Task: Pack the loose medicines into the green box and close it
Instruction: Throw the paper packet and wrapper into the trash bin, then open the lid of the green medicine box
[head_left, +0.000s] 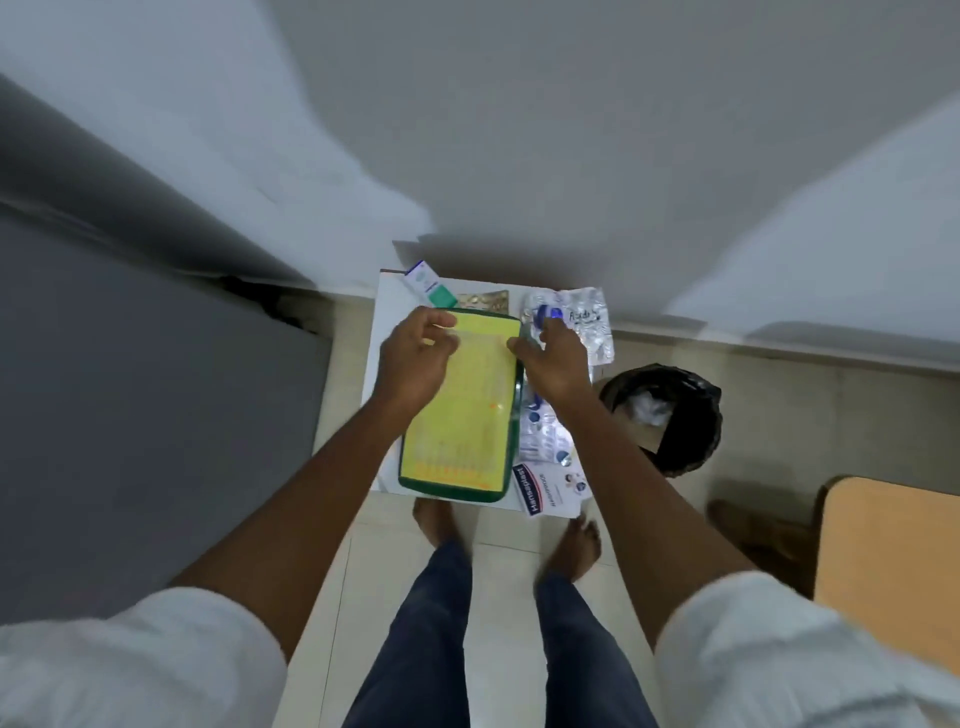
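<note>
The green box (511, 415) lies lengthwise on a small white table (387, 312), its yellow top face showing. My left hand (415, 358) hovers over the box's far left corner with its fingers curled and apart, and nothing is seen in it. My right hand (556, 366) is at the far right corner. Its thumb touches the box's edge and its fingers lie over a blue-and-white blister pack (548, 313); a grip cannot be made out. Loose medicines surround the box: a white-and-green carton (428, 286), a gold blister strip (485, 299), silver blister sheets (589, 325), more packs (543, 434) and a Hansaplast box (545, 491).
A black bin (675, 415) with crumpled paper stands on the floor right of the table. A wooden tabletop (888, 551) juts in at lower right. A grey wall lies behind the table and a dark panel to the left. My bare feet stand at the table's near edge.
</note>
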